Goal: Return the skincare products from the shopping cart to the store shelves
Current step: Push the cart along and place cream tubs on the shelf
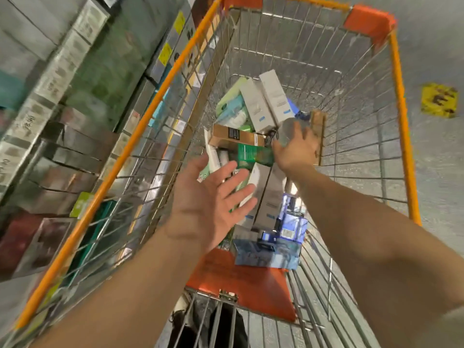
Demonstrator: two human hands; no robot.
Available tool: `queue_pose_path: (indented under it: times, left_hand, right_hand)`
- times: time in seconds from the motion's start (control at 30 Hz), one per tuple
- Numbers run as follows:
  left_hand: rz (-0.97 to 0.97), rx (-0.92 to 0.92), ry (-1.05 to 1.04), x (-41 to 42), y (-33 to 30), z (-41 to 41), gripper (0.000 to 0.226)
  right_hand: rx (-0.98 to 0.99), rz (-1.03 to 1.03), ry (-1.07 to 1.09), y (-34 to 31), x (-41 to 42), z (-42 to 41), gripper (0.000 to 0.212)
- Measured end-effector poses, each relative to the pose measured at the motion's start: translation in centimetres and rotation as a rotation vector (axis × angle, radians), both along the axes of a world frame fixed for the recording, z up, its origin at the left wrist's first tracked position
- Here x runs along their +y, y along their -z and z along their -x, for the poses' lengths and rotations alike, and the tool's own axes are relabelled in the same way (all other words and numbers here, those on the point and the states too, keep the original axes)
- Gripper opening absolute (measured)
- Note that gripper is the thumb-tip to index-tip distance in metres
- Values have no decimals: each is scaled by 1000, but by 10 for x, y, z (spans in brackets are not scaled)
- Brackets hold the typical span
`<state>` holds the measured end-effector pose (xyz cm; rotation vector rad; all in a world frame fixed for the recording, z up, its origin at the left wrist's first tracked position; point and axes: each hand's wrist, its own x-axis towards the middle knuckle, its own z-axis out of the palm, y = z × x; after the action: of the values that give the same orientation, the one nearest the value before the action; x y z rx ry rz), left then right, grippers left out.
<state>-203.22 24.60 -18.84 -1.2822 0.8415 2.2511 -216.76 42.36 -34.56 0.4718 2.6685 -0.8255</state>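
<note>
The right hand (296,149) reaches deep into the shopping cart (399,101) at centre right of the frame, its fingers wrapped around a clear rounded bottle (288,131), with a brown box (318,134) touching the back of the hand. The left hand (213,199) hovers at frame centre above the pile, palm spread, grasping nothing.

The skincare products (253,146) lie jumbled along the cart floor: two grey cartons (266,101) leaning together in the upper middle, a tan box (236,138) across a green box (251,154), and blue packs (271,252) in the lower middle, near the orange child-seat flap (241,277).

The risk, as I judge it, is the bottle slipping, since its smooth curved wall gives little purchase, or the brown box toppling as the hand lifts away. The leaning grey cartons could slide into the gap.

The store shelves (62,121) fill the left of the frame, blurred, just beside the cart. The wire side and orange rim (140,126) stand between pile and shelf, so anything lifted must clear that rim first.
</note>
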Motion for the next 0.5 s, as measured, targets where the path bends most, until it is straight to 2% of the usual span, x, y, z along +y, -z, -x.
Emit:
queue_pose_path:
  times: [0.1,0.23,0.37,0.5]
  left_hand:
    - [13,-35,8,-2,12,0,58]
    - [7,-60,-1,-7,20,-3,58]
    - [2,-84,-1,-8,26,-3,56]
    - [8,-81,15,-5,29,0,54]
  right_hand:
    - [-29,-1,-15,14,5,8,76]
    - [-13,71,85,20,5,16,64]
    - [8,79,141,23,4,28,64]
    - [44,26,208,18,-2,34,50]
